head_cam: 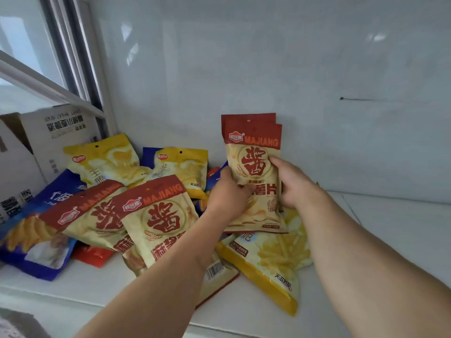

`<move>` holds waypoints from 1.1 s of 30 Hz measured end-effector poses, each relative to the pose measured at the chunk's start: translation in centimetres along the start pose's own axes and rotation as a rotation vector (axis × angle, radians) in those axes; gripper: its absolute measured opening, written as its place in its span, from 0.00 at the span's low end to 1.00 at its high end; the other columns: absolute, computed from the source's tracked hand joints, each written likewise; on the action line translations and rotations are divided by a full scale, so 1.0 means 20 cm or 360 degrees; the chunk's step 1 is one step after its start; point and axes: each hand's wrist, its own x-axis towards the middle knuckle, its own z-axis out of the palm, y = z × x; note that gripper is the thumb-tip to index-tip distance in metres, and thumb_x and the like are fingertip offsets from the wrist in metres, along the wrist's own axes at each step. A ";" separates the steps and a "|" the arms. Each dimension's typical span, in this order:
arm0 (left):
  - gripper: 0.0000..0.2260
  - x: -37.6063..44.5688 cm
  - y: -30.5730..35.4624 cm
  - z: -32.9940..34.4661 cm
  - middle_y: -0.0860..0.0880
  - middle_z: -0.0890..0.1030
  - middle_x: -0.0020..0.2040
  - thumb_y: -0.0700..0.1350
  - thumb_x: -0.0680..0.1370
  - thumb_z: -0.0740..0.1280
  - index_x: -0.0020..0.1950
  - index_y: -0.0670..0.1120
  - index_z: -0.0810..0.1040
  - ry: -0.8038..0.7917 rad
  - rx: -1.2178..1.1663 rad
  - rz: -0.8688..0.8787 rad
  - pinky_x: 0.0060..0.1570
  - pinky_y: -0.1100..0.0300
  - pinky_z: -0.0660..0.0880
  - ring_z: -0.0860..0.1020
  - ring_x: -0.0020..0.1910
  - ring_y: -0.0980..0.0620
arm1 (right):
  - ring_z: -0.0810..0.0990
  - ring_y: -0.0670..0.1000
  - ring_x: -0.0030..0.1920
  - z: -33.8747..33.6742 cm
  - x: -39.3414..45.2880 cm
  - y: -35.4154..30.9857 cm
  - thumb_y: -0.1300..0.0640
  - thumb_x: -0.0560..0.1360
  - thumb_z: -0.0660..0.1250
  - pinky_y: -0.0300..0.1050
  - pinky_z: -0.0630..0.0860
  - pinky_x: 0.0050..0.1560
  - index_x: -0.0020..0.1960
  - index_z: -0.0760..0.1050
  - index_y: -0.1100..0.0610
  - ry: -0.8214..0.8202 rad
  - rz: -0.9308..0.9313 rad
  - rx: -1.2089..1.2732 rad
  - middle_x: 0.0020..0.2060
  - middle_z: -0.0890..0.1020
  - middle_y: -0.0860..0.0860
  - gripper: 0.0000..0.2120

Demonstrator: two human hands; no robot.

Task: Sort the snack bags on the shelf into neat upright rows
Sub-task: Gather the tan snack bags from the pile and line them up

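Observation:
Both hands hold a small stack of red-topped MAJIANG bags [253, 152] upright against the white back wall. My left hand [227, 191] grips the stack's left edge; my right hand [295, 184] grips its right edge. A jumbled pile covers the shelf [390, 230] to the left: two more red-topped MAJIANG bags [156, 215] lying tilted, two yellow bags [107, 159] leaning at the back, blue bags [36, 240] at far left, and a red bag [92, 256] underneath. Another yellow bag [271, 267] lies flat below the held stack.
Cardboard boxes [58, 132] stand at the far left beside a window frame [73, 57]. The white shelf stretches bare to the right of my right arm. Its front edge [73, 296] runs along the bottom of the view.

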 end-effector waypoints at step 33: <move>0.14 -0.57 0.57 0.81 0.43 0.87 0.48 0.42 0.74 0.76 0.57 0.42 0.80 -0.0642 -0.0926 -0.0325 0.47 0.40 0.83 0.87 0.45 0.40 | 0.87 0.62 0.42 -1.45 -0.66 0.04 0.44 0.69 0.77 0.65 0.81 0.51 0.58 0.78 0.61 0.0611 -0.0140 0.0148 0.44 0.87 0.60 0.26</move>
